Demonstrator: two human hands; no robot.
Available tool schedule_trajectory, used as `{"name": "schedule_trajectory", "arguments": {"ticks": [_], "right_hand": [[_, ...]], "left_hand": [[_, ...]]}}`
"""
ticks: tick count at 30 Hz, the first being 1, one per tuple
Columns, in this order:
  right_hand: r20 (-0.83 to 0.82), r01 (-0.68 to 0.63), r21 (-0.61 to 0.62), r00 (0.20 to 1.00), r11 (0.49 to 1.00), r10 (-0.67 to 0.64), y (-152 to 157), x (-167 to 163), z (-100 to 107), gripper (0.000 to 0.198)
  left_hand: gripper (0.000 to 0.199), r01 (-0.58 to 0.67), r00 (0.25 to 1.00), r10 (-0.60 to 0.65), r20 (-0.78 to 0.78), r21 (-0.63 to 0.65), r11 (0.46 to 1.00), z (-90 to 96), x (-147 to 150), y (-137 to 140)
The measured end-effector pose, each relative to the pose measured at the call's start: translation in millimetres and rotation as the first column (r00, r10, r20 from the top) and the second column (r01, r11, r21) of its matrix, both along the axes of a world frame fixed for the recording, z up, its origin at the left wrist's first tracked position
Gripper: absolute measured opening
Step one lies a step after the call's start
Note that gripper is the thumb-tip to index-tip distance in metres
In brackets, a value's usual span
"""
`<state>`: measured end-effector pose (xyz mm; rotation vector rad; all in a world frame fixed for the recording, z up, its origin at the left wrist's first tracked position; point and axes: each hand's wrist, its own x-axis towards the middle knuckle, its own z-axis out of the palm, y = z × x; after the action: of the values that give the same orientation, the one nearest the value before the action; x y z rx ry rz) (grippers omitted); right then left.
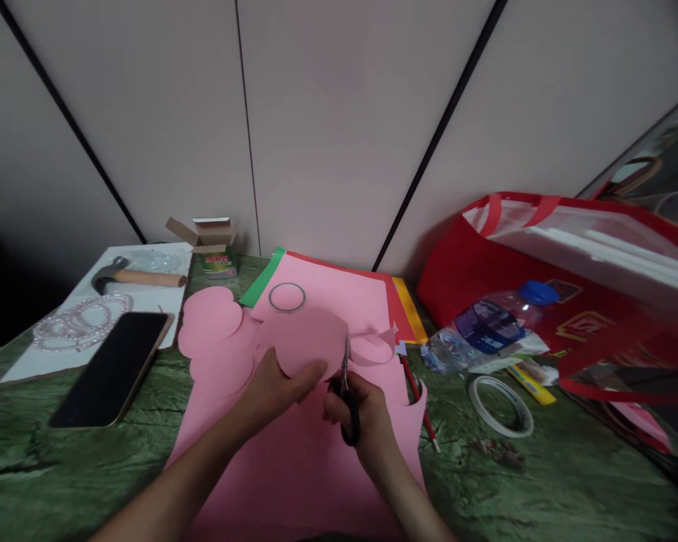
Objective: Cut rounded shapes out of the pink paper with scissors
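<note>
Between my two hands is a roundish piece of pink paper (310,339), raised above the pink sheets. My left hand (279,388) grips its lower left edge, thumb on top. With my right hand (361,410) I hold black-handled scissors (347,399), the blades pointing away from me at the paper's right edge. A curled pink offcut (373,348) hangs just right of the blades. Large pink paper (294,482) lies under both hands. Several cut pink rounds (212,320) overlap to the left. A thin ring (287,297) rests on the pink paper behind.
At left are a hammer (141,278), a bead string (82,320), a phone (113,369) and a small open box (218,252). To the right lie a red pencil (429,429), a tape roll (500,406), a bottle (489,324) and a red bag (457,248). A wall (316,135) stands behind.
</note>
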<state>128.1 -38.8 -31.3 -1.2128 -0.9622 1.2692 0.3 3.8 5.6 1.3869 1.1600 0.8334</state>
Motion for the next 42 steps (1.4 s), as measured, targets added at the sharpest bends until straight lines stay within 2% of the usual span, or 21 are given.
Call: {"name": "schedule_trajectory", "arguments": {"ticks": [23, 34, 42], "right_hand": [[-0.044, 0.011, -0.033, 0.999, 0.999, -0.012, -1.7, -0.9, 6.5, 0.016], [-0.033, -0.015, -0.053, 0.999, 0.998, 0.013, -3.1, -3.6, -1.2, 0.016], [-0.044, -0.058, -0.014, 0.997, 0.998, 0.058, -5.5, -5.9, -2.9, 0.020]], "left_hand": [[0.035, 0.036, 0.999, -0.035, -0.022, 0.053, 0.998, -0.8, -1.7, 1.4], [0.046, -0.047, 0.999, 0.045, 0.017, 0.105, 0.993, 1.4, -0.5, 2.9], [0.030, -0.054, 0.998, 0.053, 0.040, 0.042, 0.998, 2.8, 7.0, -4.3]]}}
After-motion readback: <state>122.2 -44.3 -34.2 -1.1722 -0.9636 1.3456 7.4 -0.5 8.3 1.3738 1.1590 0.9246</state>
